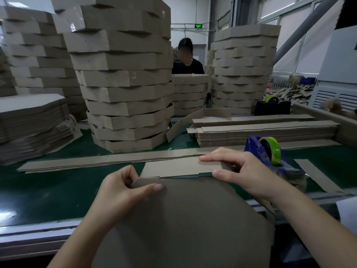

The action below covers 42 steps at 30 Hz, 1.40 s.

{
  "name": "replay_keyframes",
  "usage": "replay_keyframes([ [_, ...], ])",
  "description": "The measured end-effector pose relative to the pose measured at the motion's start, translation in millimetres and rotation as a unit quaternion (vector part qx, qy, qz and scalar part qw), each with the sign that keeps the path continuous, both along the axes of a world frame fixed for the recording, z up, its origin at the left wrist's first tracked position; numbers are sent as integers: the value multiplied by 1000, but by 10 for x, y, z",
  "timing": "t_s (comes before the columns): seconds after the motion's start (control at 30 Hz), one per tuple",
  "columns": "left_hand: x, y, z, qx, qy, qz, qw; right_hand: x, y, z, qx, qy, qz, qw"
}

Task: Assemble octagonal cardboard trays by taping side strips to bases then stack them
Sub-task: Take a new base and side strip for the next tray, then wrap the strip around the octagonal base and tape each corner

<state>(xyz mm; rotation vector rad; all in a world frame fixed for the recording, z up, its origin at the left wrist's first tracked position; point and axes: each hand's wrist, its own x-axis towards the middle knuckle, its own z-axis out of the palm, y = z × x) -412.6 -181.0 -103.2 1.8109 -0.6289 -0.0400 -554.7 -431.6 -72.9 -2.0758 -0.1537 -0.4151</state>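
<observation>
Cardboard fills the lower frame: a big brown base (183, 219) at 6 o'clock lies over the near edge of the green table (48, 190), and the bottom of the picture cuts off its near side. Just past its far edge, a short side strip (181, 167) runs between the two hands, with a thin dark gap showing along most of the join.

The left hand (123, 188), at 7 o'clock of the strip, pinches the strip's left end against the base corner. Its thumb lies on top and its fingers curl out of sight beneath. The right hand (239, 171), at 3 o'clock of the strip, pinches the right end between thumb and forefinger; its other fingers are hidden behind the cardboard.

Partly covered by that hand, a blue tape dispenser (266, 151) with a green roll stands at 3 o'clock. Loose long strips (96, 161) lie flat at 10 o'clock of the hands. A leaning stack of trays (123, 84) rises at 11 o'clock, its top cut off. Beyond it a seated person (187, 62) is half hidden by lower stacks.
</observation>
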Motion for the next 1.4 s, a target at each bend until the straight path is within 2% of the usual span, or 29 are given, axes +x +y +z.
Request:
replay_keyframes([
  [0.33,7,11,-36,-3,-8,-3,1000,-11,-4,-25,-1,10,8,1000],
  [0.47,53,54,-53,6,-20,-7,1000,-11,-18,-43,-5,40,20,999],
  [0.77,1,56,-12,-16,9,-88,996,-10,-63,15,-34,91,43,994],
  [1.07,-10,101,-12,-3,1,-110,994,-37,-53,25,-42,98,52,993],
  [1.2,-2,108,-16,17,-47,-147,988,-44,-41,22,-47,87,44,994],
  [1.33,-6,62,90,77,-169,-162,969,-38,-57,25,-51,89,37,994],
  [1.4,-28,26,211,124,-234,-177,948,-43,-63,28,-51,94,45,993],
])
